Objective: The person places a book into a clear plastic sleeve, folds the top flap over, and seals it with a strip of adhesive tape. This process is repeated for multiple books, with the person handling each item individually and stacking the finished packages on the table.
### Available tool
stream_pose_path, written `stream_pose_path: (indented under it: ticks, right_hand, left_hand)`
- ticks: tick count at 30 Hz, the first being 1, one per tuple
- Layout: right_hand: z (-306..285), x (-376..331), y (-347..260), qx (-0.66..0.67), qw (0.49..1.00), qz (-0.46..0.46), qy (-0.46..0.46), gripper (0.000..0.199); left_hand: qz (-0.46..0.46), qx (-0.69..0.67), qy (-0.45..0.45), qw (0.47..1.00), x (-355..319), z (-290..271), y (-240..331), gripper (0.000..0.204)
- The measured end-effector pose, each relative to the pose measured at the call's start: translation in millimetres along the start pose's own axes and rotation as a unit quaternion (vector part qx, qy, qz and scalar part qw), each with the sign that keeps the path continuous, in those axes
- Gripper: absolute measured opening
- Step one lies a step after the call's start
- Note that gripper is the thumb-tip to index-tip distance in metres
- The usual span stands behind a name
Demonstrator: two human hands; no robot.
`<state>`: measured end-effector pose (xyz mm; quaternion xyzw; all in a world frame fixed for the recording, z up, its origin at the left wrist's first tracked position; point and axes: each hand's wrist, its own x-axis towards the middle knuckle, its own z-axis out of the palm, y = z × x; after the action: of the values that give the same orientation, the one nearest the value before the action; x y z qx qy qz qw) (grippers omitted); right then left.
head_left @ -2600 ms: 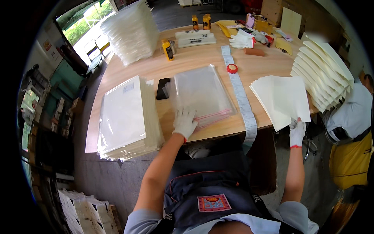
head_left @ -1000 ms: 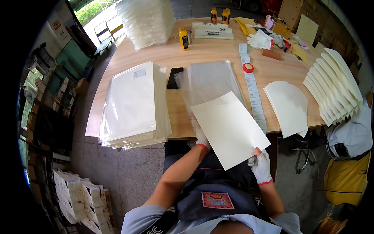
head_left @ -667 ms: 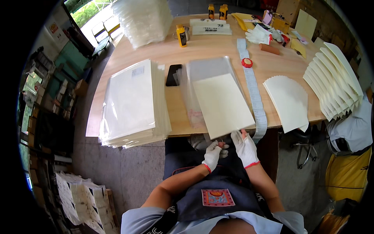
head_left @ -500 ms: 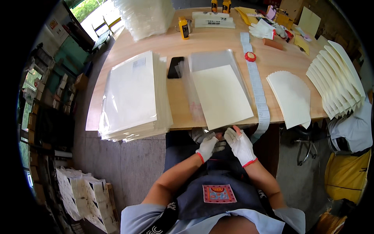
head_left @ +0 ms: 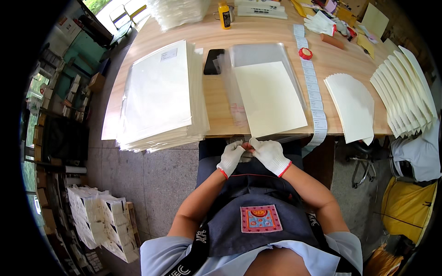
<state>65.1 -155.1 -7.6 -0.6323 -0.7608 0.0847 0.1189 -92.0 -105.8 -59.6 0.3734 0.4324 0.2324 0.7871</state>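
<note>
Two gloved hands meet just below the near edge of the desk (head_left: 216, 99), fingertips touching — the left hand (head_left: 230, 157) and the right hand (head_left: 270, 155) both pinch the near lip of the clear bag (head_left: 251, 53). Each grip is pressed together on that thin film; whether anything else is held there cannot be told.

The cream sheet (head_left: 269, 99) lies directly beyond the hands, apparently on or inside the bag, with its long axis running away from the person. Both hands are about equally near it.

Positions relative to the cream sheet:
- Left: a tall stack of bagged sheets (head_left: 159, 96), overhanging the desk edge.
- Far left corner: a black phone (head_left: 213, 61).
- Right, just beside: a strip of labels (head_left: 314, 92) — with a red tape roll (head_left: 305, 53) at its far end.
- Further right: loose cream sheets (head_left: 352, 106) and a fanned row of envelopes (head_left: 407, 87).

The desk is bare wood; the floor below is grey stone.
</note>
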Motion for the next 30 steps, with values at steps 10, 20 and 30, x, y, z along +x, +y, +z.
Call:
stream_pose_path:
  ticks: [10,20,30]
  right_hand:
    - [0.9,-28.7,32.7,0.612,0.768,0.19,-0.002,0.009]
    - [40.7,-258.1,190.4,0.177,0.869,0.462,-0.014,0.024]
    - [-49.5,-65.8,101.2,-0.07,0.975,0.051,0.206,0.04]
  left_hand:
    - [0.005,0.003,0.051,0.999,-9.0,13.4,5.8,0.019]
    - [0.28,0.334,0.153,0.887,-18.4,-15.6,1.8,0.011]
    - [0.501,0.586,0.118,0.626,1.2,5.7,21.4,0.016]
